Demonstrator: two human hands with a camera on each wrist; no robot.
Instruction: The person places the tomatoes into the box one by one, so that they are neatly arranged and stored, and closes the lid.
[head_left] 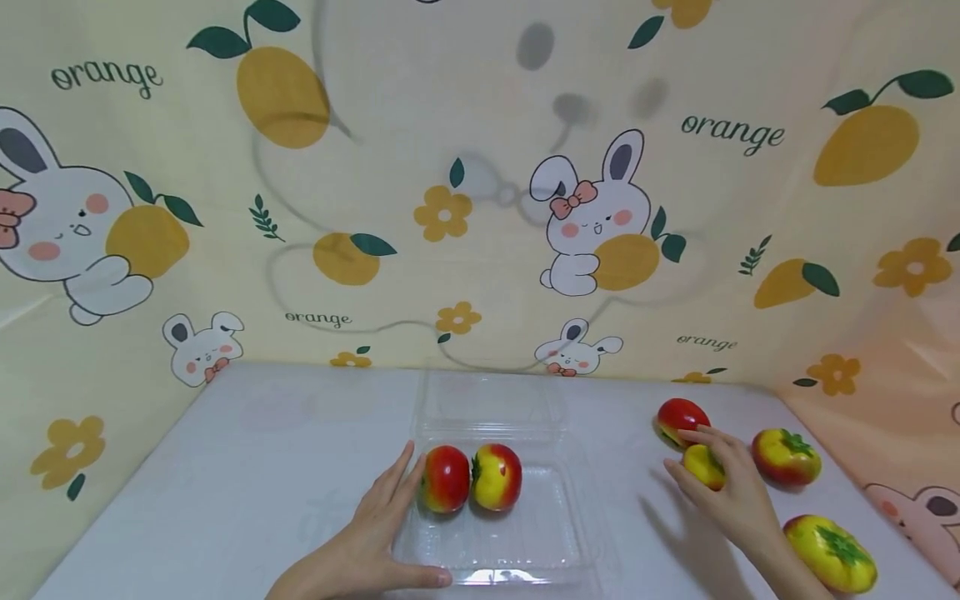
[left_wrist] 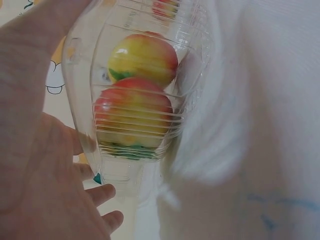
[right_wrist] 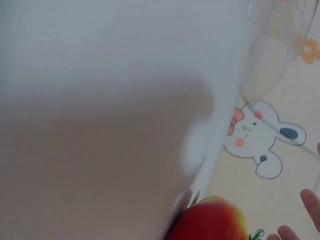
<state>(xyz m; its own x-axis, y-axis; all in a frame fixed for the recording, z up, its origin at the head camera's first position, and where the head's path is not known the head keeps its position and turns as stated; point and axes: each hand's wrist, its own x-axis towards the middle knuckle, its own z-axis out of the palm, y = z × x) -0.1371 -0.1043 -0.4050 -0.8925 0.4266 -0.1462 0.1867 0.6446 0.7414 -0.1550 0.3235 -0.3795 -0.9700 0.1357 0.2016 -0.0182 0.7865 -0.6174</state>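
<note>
Left side of the bench (head_left: 247,467): my left hand (head_left: 360,533) lies along the left edge of the clear plastic clamshell (head_left: 517,577), fingers straight and spread, thumb reaching to the front rim. They hold nothing; light contact with the wall is probable. The clamshell, lid laid back, should prove light, slippery and easily dented; best steadied by the rim.

Inside, toward its left rear, sit a red tomato-like fruit (head_left: 446,479) and a yellow-and-red fruit (head_left: 497,477), side by side.

Right of the clamshell, my right hand (head_left: 731,487) is over a small yellow fruit (head_left: 702,467) on the bench, just in front of a rear red fruit (head_left: 681,419). Thumb and forefinger are parted astride it; whether they pinch it I cannot tell. I judge it light, firm and smooth, liable to roll; take hold across its widest sides, clear of the red neighbour.

Farther right stand a red-and-yellow fruit (head_left: 787,467) and, nearer me, a large yellow fruit (head_left: 830,556), both green-capped and apart from my fingers.
</note>
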